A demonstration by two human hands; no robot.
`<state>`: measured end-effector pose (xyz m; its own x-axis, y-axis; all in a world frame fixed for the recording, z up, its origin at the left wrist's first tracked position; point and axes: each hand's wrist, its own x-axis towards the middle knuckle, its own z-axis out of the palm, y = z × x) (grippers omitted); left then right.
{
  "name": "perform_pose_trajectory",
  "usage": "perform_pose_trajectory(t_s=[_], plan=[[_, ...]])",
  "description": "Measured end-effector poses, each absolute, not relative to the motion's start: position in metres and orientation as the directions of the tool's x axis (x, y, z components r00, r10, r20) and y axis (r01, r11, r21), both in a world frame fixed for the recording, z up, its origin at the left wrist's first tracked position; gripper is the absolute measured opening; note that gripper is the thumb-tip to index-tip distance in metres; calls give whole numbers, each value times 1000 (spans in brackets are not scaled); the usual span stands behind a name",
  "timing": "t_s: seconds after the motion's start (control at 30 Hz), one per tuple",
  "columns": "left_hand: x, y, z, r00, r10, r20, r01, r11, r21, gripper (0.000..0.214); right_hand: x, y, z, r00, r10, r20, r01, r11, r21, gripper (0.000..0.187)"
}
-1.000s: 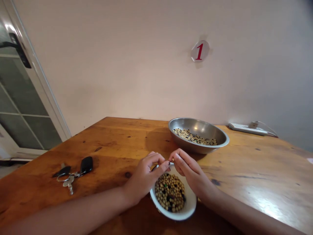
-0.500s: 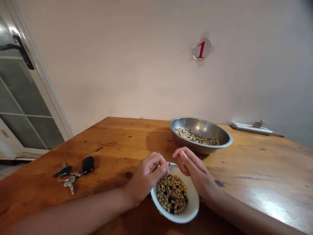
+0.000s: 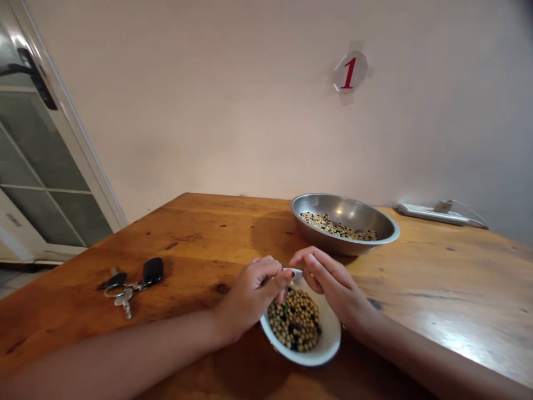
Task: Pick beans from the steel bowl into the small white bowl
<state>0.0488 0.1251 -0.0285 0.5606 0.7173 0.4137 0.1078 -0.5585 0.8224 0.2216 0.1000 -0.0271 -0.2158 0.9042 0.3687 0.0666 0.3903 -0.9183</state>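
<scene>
My left hand (image 3: 259,294) is over the left rim of a small white bowl (image 3: 332,339), its thumb and fingers pinched together. A dark speck sits at the thumb tip, and a pale bean (image 3: 291,284) shows just beneath it; whether the fingers grip it I cannot tell. Above the bowl's right side is my right hand (image 3: 333,286), fingers pressed together and curled inward. Its palm is hidden, as is anything inside. The bowl contains many yellowish beans (image 3: 306,321) mixed with dark ones and a small green piece (image 3: 287,307).
A wide steel basin (image 3: 387,230) with more mixed beans (image 3: 333,226) stands behind the hands. Keys with a black fob (image 3: 152,271) lie on the wooden table (image 3: 195,278) at left. A power strip (image 3: 433,213) lies by the wall at back right.
My fingertips have come slightly closer together over the bowl. A pale bean now shows below my left thumb. The whole view has shifted a little.
</scene>
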Motion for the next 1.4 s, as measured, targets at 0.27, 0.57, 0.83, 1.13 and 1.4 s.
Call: perform_pose_trajectory(t_s=[0.27, 0.57, 0.83, 1.13, 1.4], plan=[[52, 127, -31, 520, 763, 384, 87, -494, 865, 49, 224, 96, -21, -313, 845, 434, 230, 510, -829, 21], [48, 123, -23, 593, 706, 387, 159, -574, 803, 40, 222, 93, -20, -259, 806, 532, 383, 592, -709, 18], [50, 121, -20, 611, 669, 423, 109, -601, 792, 29, 223, 92, -17, -306, 786, 537, 449, 617, -647, 14], [48, 120, -21, 637, 679, 365, 120, -554, 824, 31, 220, 90, -17, -309, 821, 481, 320, 566, -760, 21], [50, 124, -21, 712, 618, 334, 153, -600, 785, 32, 224, 94, -17, -435, 835, 338, 137, 432, -891, 20]])
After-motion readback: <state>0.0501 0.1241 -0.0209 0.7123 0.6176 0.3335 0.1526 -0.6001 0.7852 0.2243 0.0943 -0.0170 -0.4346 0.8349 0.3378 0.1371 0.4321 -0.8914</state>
